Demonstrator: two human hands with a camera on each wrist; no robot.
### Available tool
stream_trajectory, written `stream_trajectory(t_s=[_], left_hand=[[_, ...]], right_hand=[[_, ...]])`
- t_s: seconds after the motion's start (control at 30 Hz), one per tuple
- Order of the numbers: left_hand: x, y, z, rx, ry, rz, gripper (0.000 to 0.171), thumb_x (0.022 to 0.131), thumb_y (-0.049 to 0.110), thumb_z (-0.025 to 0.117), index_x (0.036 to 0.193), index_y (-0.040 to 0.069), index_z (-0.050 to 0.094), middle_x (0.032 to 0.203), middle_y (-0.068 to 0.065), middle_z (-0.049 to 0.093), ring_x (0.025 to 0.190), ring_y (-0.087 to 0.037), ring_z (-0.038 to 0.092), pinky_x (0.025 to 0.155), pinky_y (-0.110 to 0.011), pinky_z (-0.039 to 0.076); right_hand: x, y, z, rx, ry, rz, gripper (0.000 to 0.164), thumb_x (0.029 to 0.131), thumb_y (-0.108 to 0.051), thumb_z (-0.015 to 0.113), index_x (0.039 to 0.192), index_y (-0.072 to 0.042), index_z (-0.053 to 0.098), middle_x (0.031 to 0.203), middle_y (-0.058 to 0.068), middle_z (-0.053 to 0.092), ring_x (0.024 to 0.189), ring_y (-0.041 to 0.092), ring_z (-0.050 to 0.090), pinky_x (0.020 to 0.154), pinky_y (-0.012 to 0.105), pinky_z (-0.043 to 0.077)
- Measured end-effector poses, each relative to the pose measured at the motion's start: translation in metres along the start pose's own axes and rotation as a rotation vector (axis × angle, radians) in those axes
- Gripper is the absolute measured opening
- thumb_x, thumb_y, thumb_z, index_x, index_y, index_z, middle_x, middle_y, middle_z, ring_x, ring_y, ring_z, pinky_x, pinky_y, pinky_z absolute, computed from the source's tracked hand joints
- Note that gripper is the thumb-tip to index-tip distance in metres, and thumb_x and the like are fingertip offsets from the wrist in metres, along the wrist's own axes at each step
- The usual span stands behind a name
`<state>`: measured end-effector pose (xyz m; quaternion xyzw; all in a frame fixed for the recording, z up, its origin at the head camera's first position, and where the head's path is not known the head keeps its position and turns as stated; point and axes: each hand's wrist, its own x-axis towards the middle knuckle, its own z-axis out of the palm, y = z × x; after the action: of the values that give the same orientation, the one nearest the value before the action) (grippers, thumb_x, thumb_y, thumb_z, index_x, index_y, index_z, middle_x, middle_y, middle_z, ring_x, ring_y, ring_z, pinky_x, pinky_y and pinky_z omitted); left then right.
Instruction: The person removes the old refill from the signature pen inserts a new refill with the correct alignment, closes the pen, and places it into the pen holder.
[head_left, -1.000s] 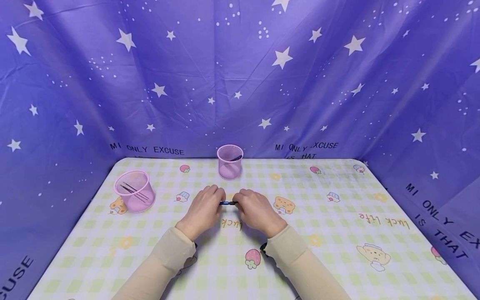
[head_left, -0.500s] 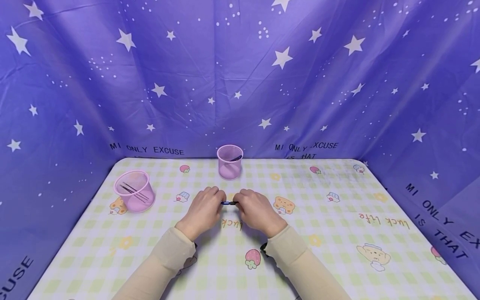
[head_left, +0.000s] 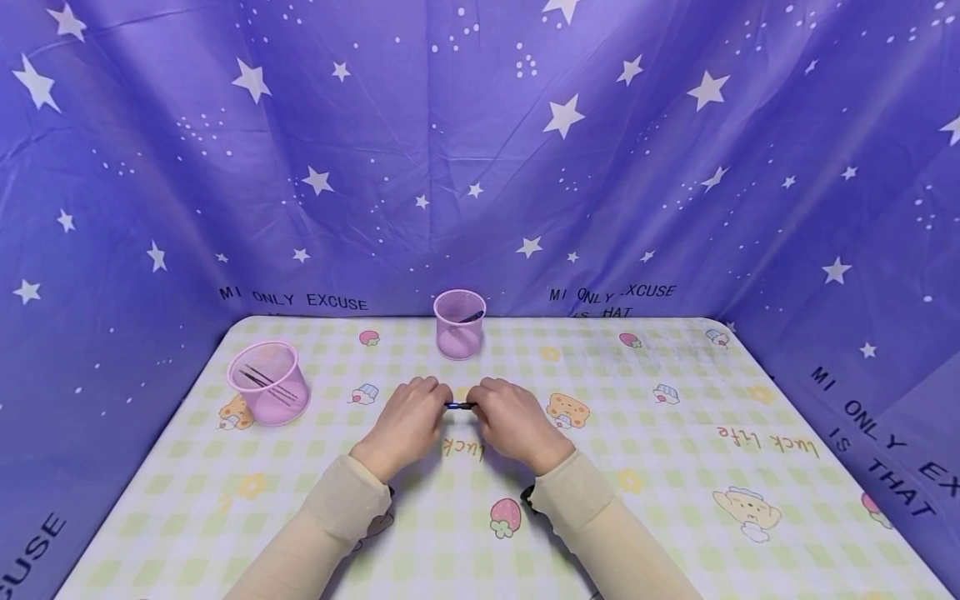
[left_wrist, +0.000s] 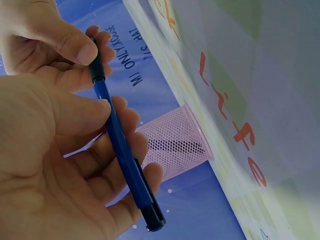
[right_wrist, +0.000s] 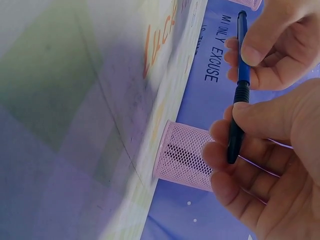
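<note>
A pen with a blue barrel and a dark ribbed grip section spans both hands over the middle of the table. My left hand holds the blue barrel, thumb on one side and fingers along the other. At the dark end, my right hand pinches the grip between thumb and fingers. In the right wrist view the dark tapered tip points away from the left hand. The head view shows just a short piece of the pen between the hands.
Behind the hands stands a pink mesh cup with a dark pen leaning inside. Another pink mesh cup, at the left, has thin dark sticks in it. A checked cloth covers the table; a starry purple curtain hangs around it.
My left hand's knuckles have sunk slightly and its fingers have edged right, so a little less of the pen shows between the hands. The right hand looks still.
</note>
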<state>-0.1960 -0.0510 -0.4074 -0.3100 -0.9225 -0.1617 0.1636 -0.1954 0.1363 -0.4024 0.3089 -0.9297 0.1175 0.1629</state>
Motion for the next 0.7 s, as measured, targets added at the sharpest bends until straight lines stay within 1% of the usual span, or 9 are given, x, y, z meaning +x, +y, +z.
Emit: stream_trajectory(t_s=[0.13, 0.27, 0.43, 0.7], left_hand=[[0.0005, 0.0003, -0.0002, 0.002, -0.003, 0.002, 0.008, 0.084, 0.002, 0.063, 0.09, 0.007, 0.066, 0.081, -0.003, 0.058, 0.074, -0.021, 0.055, 0.065, -0.034, 0.043], [0.0004, 0.0005, 0.0002, -0.006, 0.001, -0.006, 0.007, 0.084, 0.006, 0.065, 0.09, 0.008, 0.066, 0.081, -0.002, 0.057, 0.074, -0.021, 0.054, 0.066, -0.035, 0.043], [-0.0002, 0.0009, 0.0001, -0.028, 0.009, -0.005, 0.019, 0.079, 0.012, 0.073, 0.096, 0.007, 0.065, 0.084, -0.003, 0.057, 0.074, -0.022, 0.053, 0.067, -0.036, 0.042], [-0.0003, -0.0001, 0.0005, -0.068, 0.051, -0.018, 0.031, 0.072, 0.002, 0.077, 0.098, 0.006, 0.061, 0.086, -0.005, 0.056, 0.078, -0.024, 0.053, 0.07, -0.037, 0.044]], right_hand=[[-0.0001, 0.0002, 0.0002, 0.003, 0.005, 0.002, 0.011, 0.082, -0.004, 0.067, 0.089, -0.012, 0.068, 0.075, -0.004, 0.055, 0.071, 0.014, 0.057, 0.064, 0.032, 0.049], [0.0, 0.0004, 0.0009, 0.006, 0.005, 0.0, 0.011, 0.082, -0.004, 0.067, 0.089, -0.012, 0.068, 0.075, -0.004, 0.055, 0.072, 0.015, 0.057, 0.065, 0.032, 0.049], [-0.0001, 0.0003, 0.0008, 0.01, 0.002, -0.001, 0.01, 0.082, -0.004, 0.067, 0.089, -0.012, 0.068, 0.076, -0.004, 0.056, 0.072, 0.014, 0.057, 0.065, 0.032, 0.049], [-0.0003, -0.0002, 0.0004, 0.007, -0.002, -0.006, 0.011, 0.083, -0.004, 0.065, 0.09, -0.012, 0.069, 0.076, -0.005, 0.056, 0.071, 0.012, 0.057, 0.065, 0.03, 0.049]])
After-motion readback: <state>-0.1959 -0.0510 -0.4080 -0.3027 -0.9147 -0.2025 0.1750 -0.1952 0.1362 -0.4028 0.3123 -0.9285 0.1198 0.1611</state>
